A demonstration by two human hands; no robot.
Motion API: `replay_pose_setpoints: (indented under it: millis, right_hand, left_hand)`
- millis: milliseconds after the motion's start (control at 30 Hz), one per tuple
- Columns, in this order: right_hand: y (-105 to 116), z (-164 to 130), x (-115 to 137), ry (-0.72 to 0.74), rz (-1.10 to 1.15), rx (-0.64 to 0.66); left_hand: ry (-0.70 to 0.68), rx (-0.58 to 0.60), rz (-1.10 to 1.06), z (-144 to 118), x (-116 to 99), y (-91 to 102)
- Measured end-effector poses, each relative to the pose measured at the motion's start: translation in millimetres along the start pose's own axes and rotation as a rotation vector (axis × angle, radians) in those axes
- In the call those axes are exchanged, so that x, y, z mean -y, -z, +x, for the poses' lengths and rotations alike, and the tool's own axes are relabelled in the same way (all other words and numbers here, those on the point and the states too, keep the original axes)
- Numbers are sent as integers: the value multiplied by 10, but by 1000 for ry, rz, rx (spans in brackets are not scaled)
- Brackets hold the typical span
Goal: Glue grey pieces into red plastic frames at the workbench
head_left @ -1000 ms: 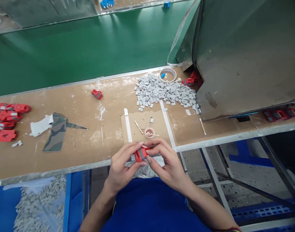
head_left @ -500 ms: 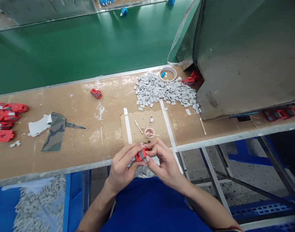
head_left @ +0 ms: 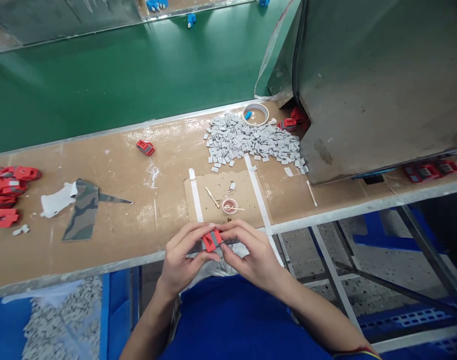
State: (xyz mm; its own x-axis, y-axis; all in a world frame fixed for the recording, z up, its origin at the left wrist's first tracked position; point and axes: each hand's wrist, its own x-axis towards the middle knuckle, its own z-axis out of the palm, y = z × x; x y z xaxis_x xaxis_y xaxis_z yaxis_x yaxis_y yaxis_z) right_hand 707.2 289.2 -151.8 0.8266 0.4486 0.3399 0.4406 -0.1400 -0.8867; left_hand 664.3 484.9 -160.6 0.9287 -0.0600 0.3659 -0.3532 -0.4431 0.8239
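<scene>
A small red and grey plastic toy car body (head_left: pixel 212 240) is held between both hands, just over the near edge of the bench. My left hand (head_left: pixel 183 255) is closed round its left end, thumb below and fingers above. On its right end my right hand (head_left: pixel 249 250) is closed too, with fingertips and thumb pressed to it. Just beyond the hands stands a small round cup (head_left: pixel 229 206) with a cotton swab across it. A second swab (head_left: pixel 212 197) and a single grey tile (head_left: pixel 232 185) lie on the taped cardboard (head_left: pixel 247 195).
Behind the cardboard spreads a heap of small grey tiles (head_left: pixel 243 142), with a tape roll (head_left: pixel 255 115) at its back. Red parts (head_left: pixel 11 185) pile up at left, near a camouflage cloth (head_left: pixel 82 210). A large metal panel (head_left: pixel 371 90) blocks the right. A green belt (head_left: pixel 119 85) runs behind.
The red part has shifted slightly left and turned in my fingers, showing more of its top. Both hands still hold it; my right fingers have straightened along it. The view has shifted slightly.
</scene>
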Motion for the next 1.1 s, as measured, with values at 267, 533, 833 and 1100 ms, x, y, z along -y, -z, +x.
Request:
replay_pose_setpoints:
  millis: [267,533,833,1100]
  right_hand:
    - [-71,-54,-77,7,-23,-14]
    - [-113,-45,6,112,-58,-143]
    - [-102,-9,107,164,-126,-154]
    - [-88,-14,34,203,-61,-97]
  left_hand:
    - [12,38,-48,-12,24,-21]
    - [-30,-6,-245,-34,121,1]
    - [-3,-17,-323,-60,125,-7]
    - [16,-5,-356,-47,135,-33]
